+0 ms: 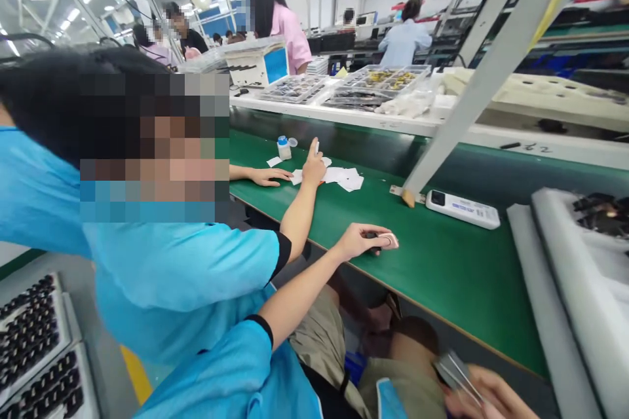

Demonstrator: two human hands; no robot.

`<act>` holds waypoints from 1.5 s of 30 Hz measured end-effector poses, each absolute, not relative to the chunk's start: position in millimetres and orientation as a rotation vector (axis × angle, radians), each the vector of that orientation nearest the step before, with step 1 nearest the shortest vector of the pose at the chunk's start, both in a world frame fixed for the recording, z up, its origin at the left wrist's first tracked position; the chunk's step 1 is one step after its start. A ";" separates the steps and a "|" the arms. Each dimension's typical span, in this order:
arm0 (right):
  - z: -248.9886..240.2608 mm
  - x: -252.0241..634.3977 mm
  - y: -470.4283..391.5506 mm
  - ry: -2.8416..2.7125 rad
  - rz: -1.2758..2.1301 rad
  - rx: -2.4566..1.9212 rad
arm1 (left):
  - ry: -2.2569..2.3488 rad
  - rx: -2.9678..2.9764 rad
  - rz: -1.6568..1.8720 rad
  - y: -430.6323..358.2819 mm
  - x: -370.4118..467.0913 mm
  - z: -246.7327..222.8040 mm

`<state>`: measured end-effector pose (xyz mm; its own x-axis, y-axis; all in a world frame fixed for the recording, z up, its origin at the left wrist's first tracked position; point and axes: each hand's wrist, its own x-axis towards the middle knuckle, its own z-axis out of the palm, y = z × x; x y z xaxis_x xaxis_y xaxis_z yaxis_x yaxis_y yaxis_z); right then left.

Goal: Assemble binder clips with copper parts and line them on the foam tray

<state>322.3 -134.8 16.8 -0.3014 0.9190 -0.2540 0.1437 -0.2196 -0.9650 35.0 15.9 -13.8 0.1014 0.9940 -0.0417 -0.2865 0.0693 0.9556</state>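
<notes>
My left hand [358,240] rests over the green tabletop near its front edge. Its fingers are closed around a small rose-gold and black device [390,240], whose rounded pink end sticks out to the right. Low at the right, my right hand [491,394] is below the table edge, above my lap. It grips a flat grey, shiny metal-like piece [457,373]; motion blur hides what kind of thing it is. The two hands are well apart.
A co-worker in blue [187,262] sits close on my left, hands by white paper slips [344,177] and a blue-capped bottle [284,148]. A slanted post [442,131] meets the green table [466,275]. Beyond lies a white handheld device [462,209]; foam trays [555,242] stand right.
</notes>
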 end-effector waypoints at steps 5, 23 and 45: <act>3.3 291.9 -67.8 -1.101 1.601 -1.290 | 0.990 1.029 1.231 12.4 34.6 -15.2; 1.7 275.2 23.6 -1.669 1.438 -1.031 | 1.064 1.238 1.205 22.4 27.4 -4.0; -5.2 274.8 29.4 -1.892 1.230 -1.012 | 1.148 1.560 0.906 20.5 28.2 9.2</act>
